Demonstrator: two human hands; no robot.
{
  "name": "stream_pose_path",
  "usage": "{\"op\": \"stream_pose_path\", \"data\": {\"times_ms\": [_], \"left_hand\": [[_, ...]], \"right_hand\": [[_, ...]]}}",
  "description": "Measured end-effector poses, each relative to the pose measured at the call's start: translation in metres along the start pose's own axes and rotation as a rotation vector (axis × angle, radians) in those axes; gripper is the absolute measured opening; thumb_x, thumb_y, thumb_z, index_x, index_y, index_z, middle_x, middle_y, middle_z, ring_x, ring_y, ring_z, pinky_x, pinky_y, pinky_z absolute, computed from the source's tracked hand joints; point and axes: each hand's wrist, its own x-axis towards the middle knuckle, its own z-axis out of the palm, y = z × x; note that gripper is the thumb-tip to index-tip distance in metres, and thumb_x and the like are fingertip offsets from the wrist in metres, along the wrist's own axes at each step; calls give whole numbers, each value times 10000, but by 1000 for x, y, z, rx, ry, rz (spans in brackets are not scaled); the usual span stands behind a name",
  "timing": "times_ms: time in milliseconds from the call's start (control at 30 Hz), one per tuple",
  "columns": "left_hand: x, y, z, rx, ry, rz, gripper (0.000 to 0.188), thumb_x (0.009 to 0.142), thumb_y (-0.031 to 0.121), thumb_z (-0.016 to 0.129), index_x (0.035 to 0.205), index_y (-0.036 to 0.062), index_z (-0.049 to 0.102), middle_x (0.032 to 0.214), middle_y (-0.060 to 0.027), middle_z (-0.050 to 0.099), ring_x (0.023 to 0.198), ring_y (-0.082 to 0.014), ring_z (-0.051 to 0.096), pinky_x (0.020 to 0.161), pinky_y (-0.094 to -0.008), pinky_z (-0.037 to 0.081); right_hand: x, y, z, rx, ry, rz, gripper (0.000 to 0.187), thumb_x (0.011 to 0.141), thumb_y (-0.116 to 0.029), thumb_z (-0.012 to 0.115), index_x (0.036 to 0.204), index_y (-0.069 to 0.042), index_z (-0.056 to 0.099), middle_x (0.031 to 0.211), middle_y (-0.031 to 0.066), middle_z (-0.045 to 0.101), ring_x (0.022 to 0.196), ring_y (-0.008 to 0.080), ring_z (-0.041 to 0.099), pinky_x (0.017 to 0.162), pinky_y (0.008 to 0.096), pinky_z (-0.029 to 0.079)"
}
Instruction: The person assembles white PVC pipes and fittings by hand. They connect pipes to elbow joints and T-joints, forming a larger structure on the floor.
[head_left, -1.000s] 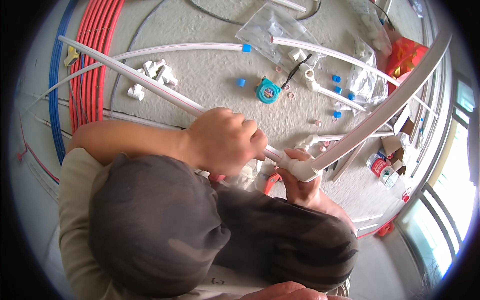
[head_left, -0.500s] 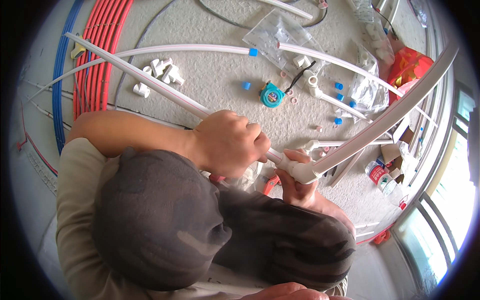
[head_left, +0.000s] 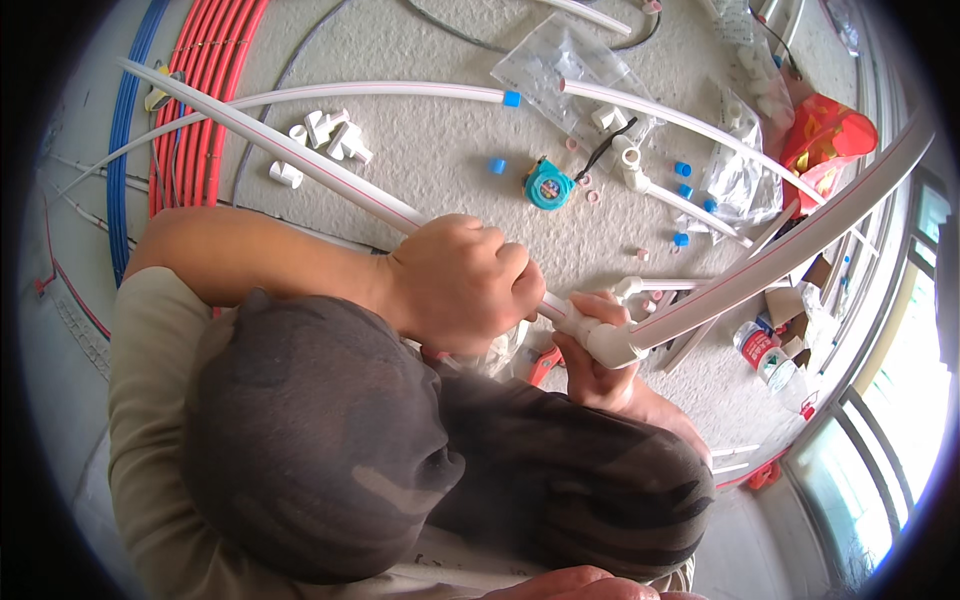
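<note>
My left hand [head_left: 460,285] is wrapped in a fist round a long white pipe [head_left: 300,150] with a thin red stripe, which slants up to the far left. The pipe's near end sits in a white elbow fitting [head_left: 612,346]. Closed round that fitting from below and behind is my right hand [head_left: 598,380], its palm partly hidden by it. From the fitting's other side a second white striped pipe [head_left: 780,262] rises to the far right, so the two pipes form a wide V above my knees.
Beyond my hands, a teal tape measure [head_left: 548,186], white fittings [head_left: 347,142], blue caps [head_left: 682,170] and capped pipes lie on rough concrete. Red pipes [head_left: 208,100] and blue pipes [head_left: 130,130] run at left. Plastic bags, a red bag [head_left: 830,135] and a bottle [head_left: 762,355] lie right.
The right-hand pipe has swung slightly down and to the right, and the elbow fitting has shifted a little with it. Both hands keep their grip.
</note>
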Motion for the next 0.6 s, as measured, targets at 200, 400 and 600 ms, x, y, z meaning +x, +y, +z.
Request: {"op": "stream_pose_path", "data": {"times_ms": [200,400,600], "left_hand": [[0,-3,-4,70,23,64,292,737,271,705,852,7,653,696,-54,536,581,-202,558,519,-339,420],[32,-14,-39,232,31,167,219,719,177,663,826,-15,675,668,-74,578,561,-202,573,510,-325,431],[65,-18,-122,498,964,295,363,889,301,682,1064,-11,618,1027,-112,601,923,-263,594,870,-459,483]], "right_hand": [[2,-1,2,9,-13,-25,529,826,138,733,1289,44,495,968,189,593,750,277,598,622,387,479],[23,16,1,-50,123,-268,499,788,153,744,1233,56,539,1099,229,591,816,326,614,691,440,495],[80,-34,-34,-34,360,-436,518,823,88,761,1286,67,532,1209,242,589,866,349,637,735,444,518]]}}
